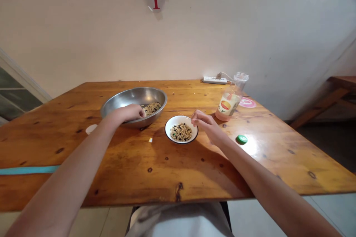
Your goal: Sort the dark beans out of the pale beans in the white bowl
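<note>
A large steel bowl [125, 100] stands left of centre with mixed light and dark beans [152, 108] in its right part. My left hand [132, 113] reaches over its near rim, fingers curled down beside the beans; what the fingertips hold, if anything, is hidden. To the right, a small white bowl [178, 119] with a dark rim holds more mixed beans [181, 132], a green one among them. At its right rim is my right hand [204, 124], thumb and fingers pinched together, with nothing I can make out between them.
A clear bottle [228, 102] with a pinkish bottom stands at the right, near a green cap [241, 139] and a pink disc [247, 102]. Behind lies a power strip [215, 80]. A white lid [91, 129] and a turquoise strip [29, 170] lie on the left.
</note>
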Available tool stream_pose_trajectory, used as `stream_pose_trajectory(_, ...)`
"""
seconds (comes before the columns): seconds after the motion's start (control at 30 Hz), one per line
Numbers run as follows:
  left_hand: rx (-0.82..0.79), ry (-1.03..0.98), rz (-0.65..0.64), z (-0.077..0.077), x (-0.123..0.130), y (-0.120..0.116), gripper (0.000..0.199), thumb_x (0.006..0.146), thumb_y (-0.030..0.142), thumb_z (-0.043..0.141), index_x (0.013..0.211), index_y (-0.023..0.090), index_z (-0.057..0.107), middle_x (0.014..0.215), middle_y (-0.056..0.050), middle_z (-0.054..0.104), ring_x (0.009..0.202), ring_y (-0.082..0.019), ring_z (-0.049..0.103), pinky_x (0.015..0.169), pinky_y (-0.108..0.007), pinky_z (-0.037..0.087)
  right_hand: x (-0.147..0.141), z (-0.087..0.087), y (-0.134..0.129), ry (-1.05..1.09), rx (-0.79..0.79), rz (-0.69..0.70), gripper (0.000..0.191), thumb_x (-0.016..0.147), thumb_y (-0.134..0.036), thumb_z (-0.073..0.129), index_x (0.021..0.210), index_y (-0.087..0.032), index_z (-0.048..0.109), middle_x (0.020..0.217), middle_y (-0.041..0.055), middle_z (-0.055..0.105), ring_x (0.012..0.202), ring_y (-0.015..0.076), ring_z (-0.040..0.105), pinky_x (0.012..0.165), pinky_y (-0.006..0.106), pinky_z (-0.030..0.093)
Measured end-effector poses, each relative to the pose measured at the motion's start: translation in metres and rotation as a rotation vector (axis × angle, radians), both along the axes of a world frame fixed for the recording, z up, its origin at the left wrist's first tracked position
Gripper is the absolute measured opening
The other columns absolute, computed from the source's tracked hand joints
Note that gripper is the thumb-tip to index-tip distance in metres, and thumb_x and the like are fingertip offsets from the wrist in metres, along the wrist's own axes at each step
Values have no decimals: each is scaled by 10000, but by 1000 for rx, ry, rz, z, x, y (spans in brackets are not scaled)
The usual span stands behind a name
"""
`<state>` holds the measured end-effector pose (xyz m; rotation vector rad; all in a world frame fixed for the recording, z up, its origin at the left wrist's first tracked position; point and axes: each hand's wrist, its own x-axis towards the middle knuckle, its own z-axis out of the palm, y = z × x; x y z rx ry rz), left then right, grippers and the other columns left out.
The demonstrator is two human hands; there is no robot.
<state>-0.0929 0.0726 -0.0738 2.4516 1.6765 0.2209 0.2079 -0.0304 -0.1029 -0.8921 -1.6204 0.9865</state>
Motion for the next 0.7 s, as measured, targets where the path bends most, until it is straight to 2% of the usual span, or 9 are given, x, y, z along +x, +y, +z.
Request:
stream_pose_trajectory(0.1, -94, 51, -15, 4, 1, 0, 123, 566, 190, 596, 483, 248, 667, 484, 12, 637, 457, -164, 542, 509, -268, 374, 0, 0, 0, -7, 1, -7, 182, 741, -260, 522, 575, -196, 481, 669, -13, 441, 676, 139, 424, 660, 274, 334)
stream_pose_trajectory(0.2, -56, 49, 13, 13, 7, -5, 102, 633, 284, 620, 589, 263, 709, 590, -6, 696, 527, -183, 593, 523, -264, 379, -1, -1, 0, -3, 4, -7, 182, 742, -253, 522, 574, -195, 478, 666, -16, 436, 676, 136, 424, 665, 274, 335)
stream_pose_trajectory(0.3, 151, -29, 46, 20, 22, -22, 189, 745, 364, 568, 762, 261, 726, 829, -38, 739, 732, -215, 641, 598, -278, 414, 0, -2, 1, 13, -2, 5, 166, 738, -232, 516, 580, -194, 483, 667, -18, 436, 671, 133, 421, 659, 273, 332)
stream_pose_trajectory(0.33, 342, -132, 40, 21, 29, -30, 210, 778, 371, 552, 773, 244, 720, 837, -44, 735, 730, -205, 641, 622, -284, 430, 0, -3, 1, 16, -2, 9, 163, 739, -227, 515, 582, -194, 486, 670, -18, 436, 671, 133, 421, 658, 273, 330)
stream_pose_trajectory(0.37, 487, -236, 3, 20, 38, -40, 210, 796, 371, 553, 784, 234, 712, 855, -41, 730, 735, -192, 640, 640, -282, 445, 0, -3, 1, 17, -1, 14, 162, 741, -224, 515, 584, -193, 488, 672, -17, 437, 673, 133, 421, 659, 273, 328)
stream_pose_trajectory(0.43, 584, -396, -103, 16, 55, -61, 186, 815, 346, 563, 809, 223, 702, 865, -28, 722, 749, -166, 643, 626, -253, 466, 1, -4, 1, 22, 4, 33, 168, 752, -228, 515, 590, -193, 491, 683, -15, 439, 684, 136, 424, 661, 275, 324)
stream_pose_trajectory(0.57, 575, -551, -198, 3, 80, -90, 136, 829, 284, 578, 805, 207, 687, 845, -20, 718, 761, -142, 647, 648, -240, 499, 2, -3, -1, 28, 26, 88, 186, 774, -244, 518, 598, -195, 489, 723, -7, 442, 721, 146, 434, 680, 285, 330)
stream_pose_trajectory(0.7, 636, -538, -275, -4, 85, -95, 98, 818, 257, 612, 796, 197, 686, 825, -24, 719, 779, -142, 646, 748, -269, 498, 3, -1, -3, -2, 44, 99, 191, 778, -239, 530, 596, -195, 492, 740, 1, 427, 740, 153, 431, 686, 291, 344)
